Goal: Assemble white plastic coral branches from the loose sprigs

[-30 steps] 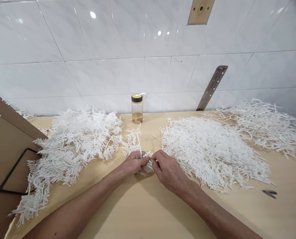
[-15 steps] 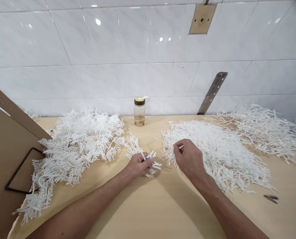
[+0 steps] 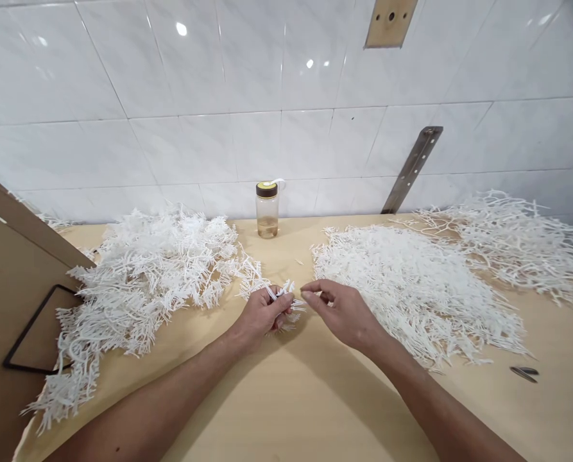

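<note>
My left hand (image 3: 267,311) is closed around a small bunch of white branched plastic sprigs (image 3: 286,289), whose tips poke out past the thumb. Just to its right, my right hand (image 3: 337,308) has thumb and forefinger brought together in a pinch; whatever is between the fingertips is too small to make out. A flat heap of short white sprigs (image 3: 411,289) spreads right behind and beside my right hand. On the left lies a taller pile of white branched sprigs (image 3: 161,263), its edge trailing close to my left hand.
A clear bottle (image 3: 267,212) with a dark lid stands by the tiled wall. Longer white strands (image 3: 531,247) lie far right. Small dark snips (image 3: 525,373) rest on the table (image 3: 286,410) at right. A cardboard box (image 3: 17,308) borders the left, and a metal bracket (image 3: 411,170) leans on the wall.
My right hand has moved left from the edge of the right heap to beside my left hand. My left hand keeps its hold on the sprigs. The view has tilted slightly downward.
</note>
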`<action>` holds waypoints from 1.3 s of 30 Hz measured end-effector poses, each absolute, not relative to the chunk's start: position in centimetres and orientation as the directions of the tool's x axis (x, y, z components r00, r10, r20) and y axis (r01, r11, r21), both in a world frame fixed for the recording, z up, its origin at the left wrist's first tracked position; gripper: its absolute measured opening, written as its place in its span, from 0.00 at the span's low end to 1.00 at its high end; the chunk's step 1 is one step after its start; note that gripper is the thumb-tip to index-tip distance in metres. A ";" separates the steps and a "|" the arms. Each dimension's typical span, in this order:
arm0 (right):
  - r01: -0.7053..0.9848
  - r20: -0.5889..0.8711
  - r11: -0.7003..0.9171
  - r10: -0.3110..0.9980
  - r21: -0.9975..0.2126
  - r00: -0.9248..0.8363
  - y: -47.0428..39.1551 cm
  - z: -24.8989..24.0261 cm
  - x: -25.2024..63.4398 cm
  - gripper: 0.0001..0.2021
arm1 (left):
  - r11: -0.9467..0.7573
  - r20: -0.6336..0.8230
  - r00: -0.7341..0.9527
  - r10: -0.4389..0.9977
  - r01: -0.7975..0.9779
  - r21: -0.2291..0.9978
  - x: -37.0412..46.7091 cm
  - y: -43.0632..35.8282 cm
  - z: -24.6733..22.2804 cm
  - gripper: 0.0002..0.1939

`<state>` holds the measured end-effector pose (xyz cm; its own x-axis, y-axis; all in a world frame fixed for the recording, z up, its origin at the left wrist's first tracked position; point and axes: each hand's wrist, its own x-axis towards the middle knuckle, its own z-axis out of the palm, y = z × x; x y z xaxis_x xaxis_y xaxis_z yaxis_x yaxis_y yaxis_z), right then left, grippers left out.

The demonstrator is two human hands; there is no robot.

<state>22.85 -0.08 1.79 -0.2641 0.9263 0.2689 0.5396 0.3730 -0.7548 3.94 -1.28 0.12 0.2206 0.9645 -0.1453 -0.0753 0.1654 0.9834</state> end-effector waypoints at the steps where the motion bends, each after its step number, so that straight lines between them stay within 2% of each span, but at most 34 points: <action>1: 0.529 0.233 0.362 0.926 -0.768 -0.295 -0.3 1.7 22.5 0.12 | 0.159 -0.140 0.218 0.966 -0.071 0.985 4.0 -1.3 0.2 0.25; 4: 0.519 0.177 0.314 0.939 -0.795 -0.296 -0.7 1.6 22.0 0.11 | 0.162 -0.143 0.213 0.966 -0.074 0.984 4.2 -1.4 0.5 0.26; 8: 0.525 0.173 0.307 0.942 -0.794 -0.289 -0.7 1.7 22.1 0.09 | 0.191 -0.170 0.214 0.962 -0.079 0.978 4.3 -1.5 0.7 0.24; 13: 0.533 0.205 0.386 0.907 -0.753 -0.367 -0.9 1.7 21.9 0.08 | 0.183 -0.153 0.280 0.948 -0.084 0.980 3.8 -1.3 0.5 0.22; 21: 0.548 0.256 0.447 0.884 -0.707 -0.390 -1.3 1.2 21.6 0.07 | 0.129 -0.131 0.208 0.969 0.025 0.991 4.0 -1.5 0.6 0.22; 29: 0.531 0.335 0.559 0.821 -0.637 -0.462 -1.7 0.8 21.3 0.10 | 0.137 -0.145 0.148 0.978 0.067 0.988 4.2 -1.5 0.5 0.22; 32: 0.524 0.361 0.600 0.793 -0.605 -0.491 -2.0 0.7 21.2 0.09 | 0.088 -0.101 0.122 0.987 0.110 0.990 4.3 -1.4 0.0 0.22; 39: 0.591 0.307 0.625 0.774 -0.510 -0.554 -2.9 1.3 20.9 0.10 | -0.075 0.063 0.055 0.997 0.256 0.964 4.7 -1.7 -1.1 0.20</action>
